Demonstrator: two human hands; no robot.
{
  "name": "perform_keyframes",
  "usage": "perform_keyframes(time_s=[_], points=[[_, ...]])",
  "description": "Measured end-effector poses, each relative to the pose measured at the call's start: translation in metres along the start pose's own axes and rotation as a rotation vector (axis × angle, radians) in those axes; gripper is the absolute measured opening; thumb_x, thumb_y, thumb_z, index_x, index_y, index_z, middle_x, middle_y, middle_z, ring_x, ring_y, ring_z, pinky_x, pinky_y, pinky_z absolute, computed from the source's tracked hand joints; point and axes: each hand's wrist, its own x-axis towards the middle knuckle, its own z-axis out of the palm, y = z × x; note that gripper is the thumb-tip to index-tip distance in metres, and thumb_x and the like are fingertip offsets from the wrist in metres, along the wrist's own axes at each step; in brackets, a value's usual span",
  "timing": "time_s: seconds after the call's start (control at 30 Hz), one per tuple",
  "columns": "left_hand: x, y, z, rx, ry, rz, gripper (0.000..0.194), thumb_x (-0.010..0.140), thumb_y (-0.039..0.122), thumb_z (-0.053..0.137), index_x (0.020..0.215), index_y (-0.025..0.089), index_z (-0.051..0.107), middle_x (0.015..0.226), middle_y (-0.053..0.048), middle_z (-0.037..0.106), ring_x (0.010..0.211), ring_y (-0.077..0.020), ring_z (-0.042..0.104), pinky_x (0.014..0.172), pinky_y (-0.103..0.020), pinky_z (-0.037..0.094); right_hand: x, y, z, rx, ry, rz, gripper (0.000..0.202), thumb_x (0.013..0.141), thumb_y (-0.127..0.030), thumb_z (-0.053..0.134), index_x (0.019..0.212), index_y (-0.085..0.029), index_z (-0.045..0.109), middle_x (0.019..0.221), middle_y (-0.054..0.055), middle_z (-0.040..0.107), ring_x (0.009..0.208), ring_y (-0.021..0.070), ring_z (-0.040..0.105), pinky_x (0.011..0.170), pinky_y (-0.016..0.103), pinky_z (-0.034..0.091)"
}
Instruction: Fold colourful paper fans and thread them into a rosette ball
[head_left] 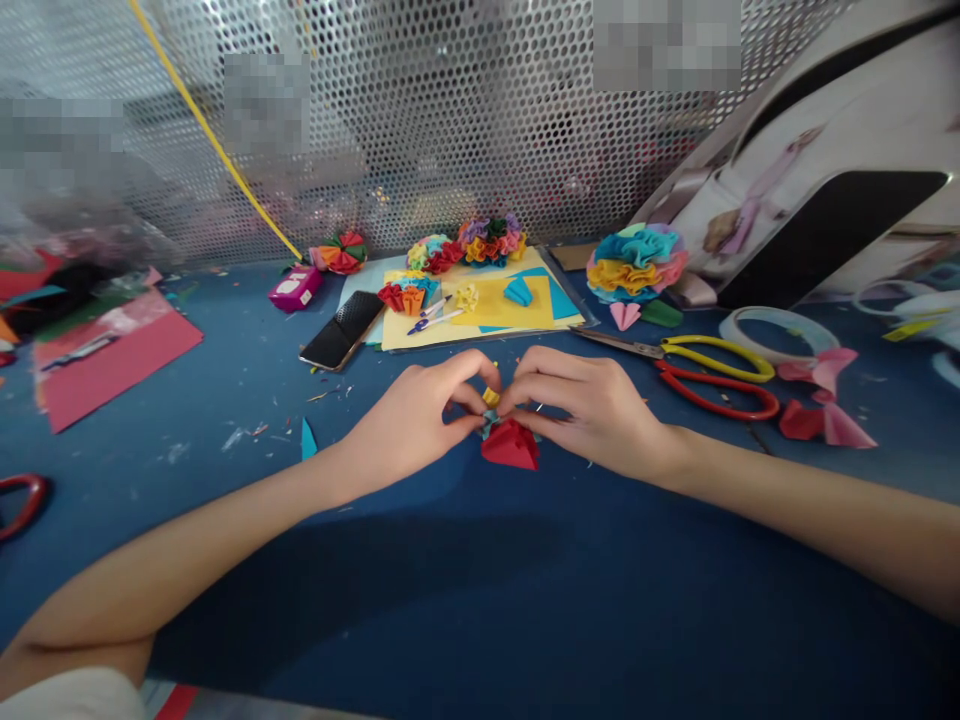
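Observation:
Both hands meet over the middle of the blue table, pinching a small paper flower [511, 446] of red, light blue and yellow folds. Thumb and fingertips of my left hand [427, 408] close on its light blue part from the left. From the other side, the fingers of my right hand [589, 400] press on the same spot, partly covering the folds. The red part points down toward the table. Just beyond the hands lies a yellow sheet [487, 315] with a folded blue paper piece [518, 291] on it.
Scissors [705, 372] with yellow and red handles, a tape roll [780, 335] and pink paper pieces [829, 400] lie right. A phone [343, 330], pens [435, 318] and finished paper flowers [493, 240] are farther back. A perforated metal panel [450, 130] and white bag [817, 150] bound the table.

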Motion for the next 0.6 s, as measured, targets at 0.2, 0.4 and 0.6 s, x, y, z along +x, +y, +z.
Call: perform_keyframes(time_s=[0.2,0.4,0.6], points=[[-0.0039,0.0049,0.0027,0.081,-0.023,0.032,0.035,0.087,-0.002,0.058,0.110,0.024,0.054,0.092,0.003,0.083,0.096,-0.0198,0.080,0.080,-0.025,0.055,0.0008,-0.0031,-0.0012,-0.042,0.002,-0.023,0.014,0.101,-0.021,0.062,0.091,-0.020,0.071,0.087,0.003,0.067,0.075,0.0132,0.066,0.064,0.024,0.045],[-0.0039,0.0052,0.0073,0.129,-0.016,0.039,0.043,0.087,-0.003,0.057,0.120,0.023,0.051,0.090,0.003,0.083,0.098,-0.0218,0.080,0.082,-0.028,0.055,0.0009,-0.0064,-0.0014,-0.097,-0.001,-0.041,0.017,0.104,-0.022,0.058,0.091,-0.020,0.069,0.088,0.003,0.066,0.076,0.0131,0.065,0.063,0.024,0.044],[-0.0038,0.0053,0.0058,0.139,-0.026,0.033,0.046,0.088,-0.002,0.058,0.125,0.024,0.049,0.089,0.003,0.083,0.096,-0.0222,0.080,0.084,-0.030,0.055,0.0034,-0.0079,-0.0039,-0.167,-0.027,-0.052,0.020,0.106,-0.025,0.053,0.094,-0.021,0.068,0.090,0.004,0.068,0.080,0.0153,0.067,0.063,0.024,0.045]])
